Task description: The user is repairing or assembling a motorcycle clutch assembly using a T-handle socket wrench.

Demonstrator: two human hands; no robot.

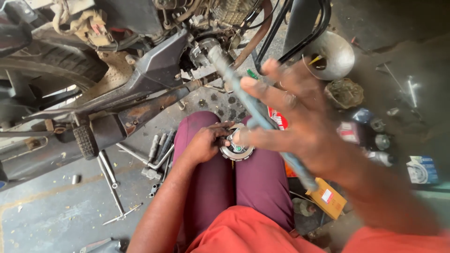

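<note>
My left hand [202, 143] grips a round toothed metal part [237, 148] that rests between my knees on my maroon trousers. My right hand [290, 112] is raised close to the camera and blurred, with a long grey metal rod [255, 107] lying across its palm; the fingers are spread, and the thumb reaches down to the round part. The rod runs from near the motorcycle engine [206, 49] down towards my right thigh.
A motorcycle [140, 79] with its footrest stands ahead and left. Sockets and wrenches [157, 154] lie on the concrete floor by my left knee. Right of me are a silver funnel-shaped part [335, 54], small boxes [328, 199], tins and loose tools.
</note>
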